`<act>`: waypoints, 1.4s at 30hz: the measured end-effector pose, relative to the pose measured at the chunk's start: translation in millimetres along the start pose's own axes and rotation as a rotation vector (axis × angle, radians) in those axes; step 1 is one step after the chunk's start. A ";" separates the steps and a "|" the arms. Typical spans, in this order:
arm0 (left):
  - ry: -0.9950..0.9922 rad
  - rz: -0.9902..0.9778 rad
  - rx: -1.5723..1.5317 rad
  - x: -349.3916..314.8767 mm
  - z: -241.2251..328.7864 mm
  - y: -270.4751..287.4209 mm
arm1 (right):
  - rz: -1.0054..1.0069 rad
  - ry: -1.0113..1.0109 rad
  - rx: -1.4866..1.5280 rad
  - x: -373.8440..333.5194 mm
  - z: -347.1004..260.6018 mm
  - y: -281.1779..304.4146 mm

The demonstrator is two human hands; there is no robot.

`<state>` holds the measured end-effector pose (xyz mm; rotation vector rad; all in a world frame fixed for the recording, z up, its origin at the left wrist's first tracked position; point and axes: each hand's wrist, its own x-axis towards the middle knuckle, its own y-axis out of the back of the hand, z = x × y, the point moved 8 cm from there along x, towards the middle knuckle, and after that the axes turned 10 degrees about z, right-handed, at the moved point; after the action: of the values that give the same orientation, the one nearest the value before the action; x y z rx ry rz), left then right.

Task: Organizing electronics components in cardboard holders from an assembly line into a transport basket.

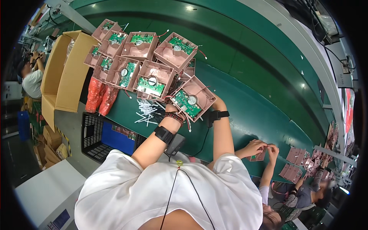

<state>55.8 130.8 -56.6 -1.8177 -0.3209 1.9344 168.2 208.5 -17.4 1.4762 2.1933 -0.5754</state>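
A pink plastic housing [202, 91] with a green circuit board [186, 104] and a round silver part inside sits turned at an angle between my hands. My left hand [172, 109] is at its near left side, and my right hand [219, 103] is against its right side. Both hands appear to hold the housing, though most of their fingers are hidden under and behind it. Thin red wires with a white plug hang from its near edge. Just beyond and to the left, several similar housings [154, 71] are piled up, boards facing upward.
White strips [147, 111] lie loose on the green table [245, 115]. Red bags [100, 96] hang near an open cardboard box [71, 73] on the left. A black crate [92, 134] stands below the table edge. At right, a co-worker's hands [264, 147] handle another housing.
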 end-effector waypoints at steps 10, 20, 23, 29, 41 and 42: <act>-0.033 0.139 0.165 -39.0 -11.8 -11.2 | 0.161 0.087 0.217 -49.7 -5.2 11.1; 0.074 0.019 0.116 -61.9 -35.7 20.5 | 0.313 0.175 0.491 -124.9 2.2 21.7; 0.109 0.007 0.100 -76.1 -36.0 45.3 | 0.282 0.174 0.519 -132.4 8.2 -5.3; -0.003 0.050 -0.012 -107.5 4.9 122.6 | 0.005 0.019 0.357 -285.2 100.8 39.2; -0.101 -0.029 -0.419 -191.6 120.8 361.8 | -0.088 -0.195 0.164 -231.0 176.4 -310.8; -0.103 -0.021 -0.437 -203.2 128.5 382.3 | -0.085 -0.218 0.152 -238.5 183.0 -329.7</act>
<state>-132.8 -279.4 -45.9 -1.9629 -0.8503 2.0651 -36.4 -187.6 -0.7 1.3278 2.0877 -0.9050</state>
